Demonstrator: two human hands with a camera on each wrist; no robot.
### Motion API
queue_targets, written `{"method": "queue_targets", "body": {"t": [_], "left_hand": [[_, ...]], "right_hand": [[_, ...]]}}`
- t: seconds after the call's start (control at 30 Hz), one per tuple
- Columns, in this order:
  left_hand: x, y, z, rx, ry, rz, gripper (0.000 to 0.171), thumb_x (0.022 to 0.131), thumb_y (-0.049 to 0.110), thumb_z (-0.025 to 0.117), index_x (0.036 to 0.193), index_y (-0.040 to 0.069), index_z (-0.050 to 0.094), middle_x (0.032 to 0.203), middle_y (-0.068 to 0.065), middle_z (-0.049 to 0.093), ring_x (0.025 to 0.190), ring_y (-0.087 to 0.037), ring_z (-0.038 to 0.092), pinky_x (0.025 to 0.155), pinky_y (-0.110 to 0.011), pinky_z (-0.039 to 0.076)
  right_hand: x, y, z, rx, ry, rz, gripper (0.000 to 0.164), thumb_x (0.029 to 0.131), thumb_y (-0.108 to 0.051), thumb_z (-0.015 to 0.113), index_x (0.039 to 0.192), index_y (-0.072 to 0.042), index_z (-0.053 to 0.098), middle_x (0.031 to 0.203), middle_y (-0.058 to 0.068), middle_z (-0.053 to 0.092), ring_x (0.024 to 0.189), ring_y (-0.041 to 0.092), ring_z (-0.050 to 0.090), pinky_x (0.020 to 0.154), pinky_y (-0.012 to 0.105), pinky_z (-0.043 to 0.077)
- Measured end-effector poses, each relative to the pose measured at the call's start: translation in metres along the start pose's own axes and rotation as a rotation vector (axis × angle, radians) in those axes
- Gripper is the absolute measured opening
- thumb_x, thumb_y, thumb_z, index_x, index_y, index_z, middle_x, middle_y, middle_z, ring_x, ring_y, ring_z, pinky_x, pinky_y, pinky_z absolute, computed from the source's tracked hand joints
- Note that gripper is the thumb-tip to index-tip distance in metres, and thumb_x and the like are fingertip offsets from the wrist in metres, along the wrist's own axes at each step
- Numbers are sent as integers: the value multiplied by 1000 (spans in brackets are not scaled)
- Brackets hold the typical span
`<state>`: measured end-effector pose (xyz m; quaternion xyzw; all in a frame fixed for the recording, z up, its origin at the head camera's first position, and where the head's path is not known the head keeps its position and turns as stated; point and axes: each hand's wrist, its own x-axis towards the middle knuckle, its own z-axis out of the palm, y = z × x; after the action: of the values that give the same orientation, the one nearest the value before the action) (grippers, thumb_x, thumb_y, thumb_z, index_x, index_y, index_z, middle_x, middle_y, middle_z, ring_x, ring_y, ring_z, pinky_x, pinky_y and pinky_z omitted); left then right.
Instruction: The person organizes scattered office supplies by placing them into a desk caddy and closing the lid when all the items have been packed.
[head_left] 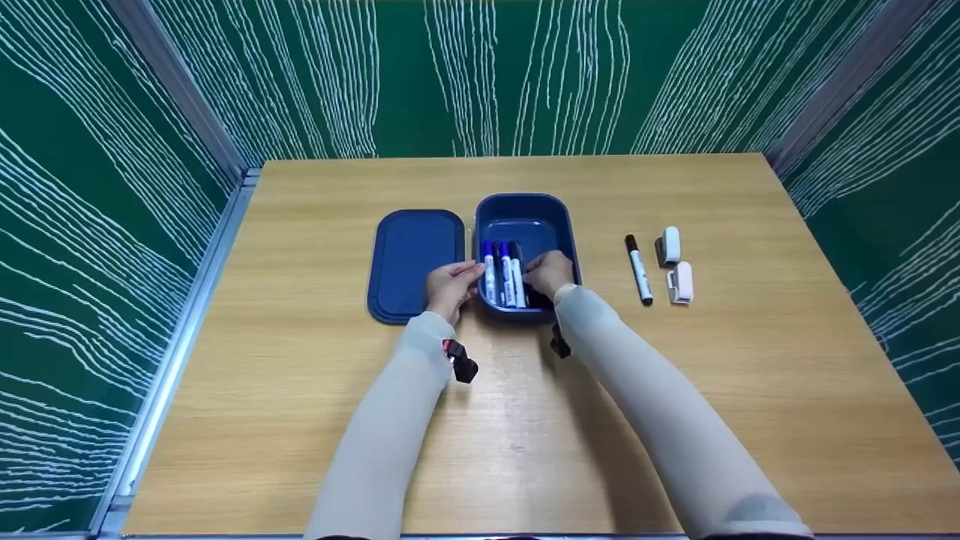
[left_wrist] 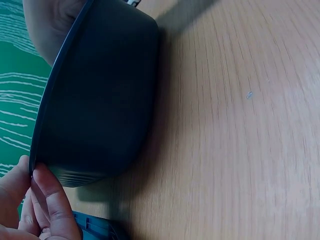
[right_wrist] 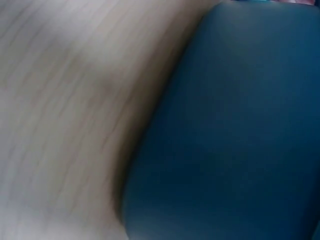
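Note:
A deep blue plastic box (head_left: 529, 199) stands on the table, with several white markers (head_left: 508, 281) with blue or black caps lying side by side in its left part. My left hand (head_left: 451, 289) pinches the box's left rim between thumb and fingers; the left wrist view shows this hand (left_wrist: 47, 200) on the rim of the box (left_wrist: 100, 95). Inside the box, my right hand (head_left: 550, 273) has its fingers bent at the rightmost marker (head_left: 517, 279), its fingertips partly hidden. In the right wrist view the box wall (right_wrist: 230, 125) hides that hand's fingers.
The blue lid (head_left: 412, 259) lies flat left of the box. To the right lie a single black-capped marker (head_left: 638, 270), a white clip-like object (head_left: 670, 244) and a pale pink one (head_left: 681, 283). Green patterned walls (head_left: 450, 75) surround the wooden table (head_left: 337, 420).

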<state>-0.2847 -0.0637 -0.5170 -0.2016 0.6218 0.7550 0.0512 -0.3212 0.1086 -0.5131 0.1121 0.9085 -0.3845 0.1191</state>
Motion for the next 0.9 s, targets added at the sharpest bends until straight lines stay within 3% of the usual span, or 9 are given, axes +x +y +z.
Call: {"method": "queue_targets", "body": {"t": [0.13,0.2,0.4,0.63,0.77,0.87,0.9], "left_hand": [[-1,1,0,8,-1,-2,32,87,4,74,117,-4,69,112,-16,72,65,-10,58,51,-14,47],[-1,1,0,16,3,-4,32,87,4,74,117,-4,69,111,-16,72,65,-9,58,51,-14,47],[-1,2,-1,18,9,-17,31,87,4,74,117,-3,69,113,-16,71,73,-14,61,54,-15,49],[-2,2,0,23,19,-12,29,87,4,74,115,-3,70,98,-9,72,62,-9,57,53,-14,48],[-3,3,0,25,19,-6,28,87,4,74,114,-3,70,92,-5,70,59,-8,56,52,-15,47],[-3,3,0,34,19,-11,29,87,5,74,115,-2,70,95,-6,71,62,-9,57,53,-15,48],[-3,3,0,38,17,-14,29,87,6,74,115,-2,70,96,-7,71,62,-9,57,53,-15,48]], "right_hand": [[-2,-3,-7,-47,18,-48,20,87,-9,70,103,0,74,106,15,72,91,22,63,86,34,54],[-2,-7,-13,-38,25,-64,18,87,-10,70,101,1,74,99,14,72,86,20,62,82,32,54],[1,-19,-38,173,7,-51,21,88,-9,64,103,3,71,79,2,64,56,5,56,57,17,52],[3,-20,-85,330,3,-23,22,92,-8,63,109,6,64,84,5,64,60,5,58,62,18,56],[8,-8,-114,301,29,-5,25,94,-10,63,114,5,62,95,7,64,70,9,62,63,16,55],[12,6,-135,236,53,12,30,93,-12,64,117,7,62,89,1,65,70,8,63,62,15,54],[13,12,-141,198,63,19,33,93,-13,64,119,7,63,92,5,67,75,11,65,65,17,55]]}}
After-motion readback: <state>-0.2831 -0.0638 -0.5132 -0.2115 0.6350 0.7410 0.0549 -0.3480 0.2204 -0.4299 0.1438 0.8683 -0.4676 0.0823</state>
